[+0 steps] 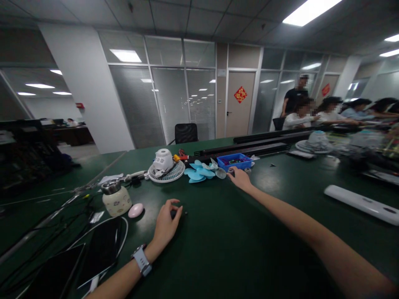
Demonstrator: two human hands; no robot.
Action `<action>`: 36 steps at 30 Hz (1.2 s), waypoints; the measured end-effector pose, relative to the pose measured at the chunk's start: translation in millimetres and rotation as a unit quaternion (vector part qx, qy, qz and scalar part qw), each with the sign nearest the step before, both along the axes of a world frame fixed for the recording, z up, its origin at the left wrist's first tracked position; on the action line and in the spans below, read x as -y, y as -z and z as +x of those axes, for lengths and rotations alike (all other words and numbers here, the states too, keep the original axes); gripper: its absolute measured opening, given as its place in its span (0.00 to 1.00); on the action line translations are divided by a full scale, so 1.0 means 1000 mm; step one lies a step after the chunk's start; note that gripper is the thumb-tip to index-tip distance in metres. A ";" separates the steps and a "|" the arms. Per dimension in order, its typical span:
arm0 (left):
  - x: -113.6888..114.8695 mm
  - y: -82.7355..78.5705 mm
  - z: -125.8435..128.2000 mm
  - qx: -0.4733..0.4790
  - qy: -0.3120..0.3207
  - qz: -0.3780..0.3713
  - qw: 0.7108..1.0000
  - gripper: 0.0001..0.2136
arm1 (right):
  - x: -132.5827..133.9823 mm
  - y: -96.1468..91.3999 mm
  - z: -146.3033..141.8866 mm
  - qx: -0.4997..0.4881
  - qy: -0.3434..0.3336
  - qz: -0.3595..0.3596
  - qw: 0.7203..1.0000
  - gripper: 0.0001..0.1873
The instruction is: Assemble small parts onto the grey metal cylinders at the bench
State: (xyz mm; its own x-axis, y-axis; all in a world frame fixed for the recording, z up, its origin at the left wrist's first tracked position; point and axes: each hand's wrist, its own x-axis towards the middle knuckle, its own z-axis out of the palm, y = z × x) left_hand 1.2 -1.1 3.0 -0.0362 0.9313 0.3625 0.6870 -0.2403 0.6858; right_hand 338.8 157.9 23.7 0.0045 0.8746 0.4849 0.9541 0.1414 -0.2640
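The right hand (240, 179) curls beside the blue rectangular plastic bin (223, 164); its grip cannot be determined. The left hand (167, 221) holds thumb and fingers parted. Apparent step: part retrieval, calling next for fingertip precision.

Dark part (231, 170): positioned at the fingertips of the right hand (241, 179); too small to show its form. Blue tray (222, 164): rectangular, open-topped, upright on the surface (212, 232), just beside the right hand; contains small multicoloured pieces (236, 161). Tiny object (186, 213): dark, lying on the surface near the left hand (166, 219), apart from its fingertips.
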 end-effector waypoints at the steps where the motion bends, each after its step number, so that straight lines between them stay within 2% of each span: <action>1: 0.000 0.000 0.000 0.000 -0.002 0.002 1.000 0.16 | -0.004 0.002 0.003 0.002 0.012 -0.006 1.000 0.19; 8: -0.001 0.002 0.000 -0.003 -0.011 0.020 1.000 0.14 | -0.011 0.011 0.006 -0.001 0.028 0.014 1.000 0.18; 11: -0.002 0.003 0.000 -0.014 -0.018 0.038 0.999 0.12 | -0.004 0.007 0.001 0.003 0.033 0.022 0.999 0.21; 13: -0.003 0.004 0.000 -0.010 -0.027 0.043 0.999 0.10 | 0.009 0.001 -0.011 0.018 0.024 0.073 0.997 0.25; 15: -0.004 0.004 0.000 0.002 -0.044 0.039 0.998 0.09 | 0.030 -0.005 -0.031 0.037 -0.036 0.134 0.990 0.27; 16: -0.004 0.004 -0.001 0.008 -0.056 0.034 0.998 0.09 | 0.043 -0.008 -0.044 0.046 -0.096 0.146 0.983 0.25; 18: -0.005 0.004 -0.001 0.014 -0.076 0.023 0.997 0.09 | 0.069 -0.010 -0.073 0.054 -0.248 0.116 0.960 0.21; 20: -0.005 0.004 -0.001 0.016 -0.089 0.016 0.996 0.10 | 0.090 -0.007 -0.103 0.054 -0.372 0.059 0.925 0.19; 21: -0.004 0.004 -0.001 0.015 -0.090 0.015 0.996 0.10 | 0.098 -0.004 -0.116 0.050 -0.408 0.037 0.911 0.19; 23: -0.004 0.004 -0.001 0.011 -0.083 0.012 0.996 0.11 | 0.107 0.005 -0.137 0.037 -0.432 0.009 0.901 0.18; 27: -0.002 0.002 0.000 0.018 -0.067 0.007 0.998 0.13 | 0.105 0.012 -0.150 0.016 -0.425 -0.009 0.905 0.12; 30: -0.002 0.000 0.000 0.023 -0.069 -0.004 0.997 0.13 | 0.089 -0.003 -0.127 0.004 -0.389 0.030 0.921 0.10; 33: -0.002 -0.001 0.000 0.024 -0.069 -0.013 0.997 0.14 | 0.058 -0.027 -0.077 -0.014 -0.265 0.086 0.960 0.11; 36: -0.003 0.001 -0.001 0.024 -0.062 -0.019 0.998 0.14 | 0.024 -0.042 -0.024 0.006 -0.102 0.089 0.991 0.15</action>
State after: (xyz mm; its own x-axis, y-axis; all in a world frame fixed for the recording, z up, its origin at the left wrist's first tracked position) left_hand 0.2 2.0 2.2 -0.1685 0.9318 0.3216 0.6765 -0.1280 0.7252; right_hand 314.4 133.7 66.0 -0.1693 0.7575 0.6304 0.9041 0.3741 -0.2066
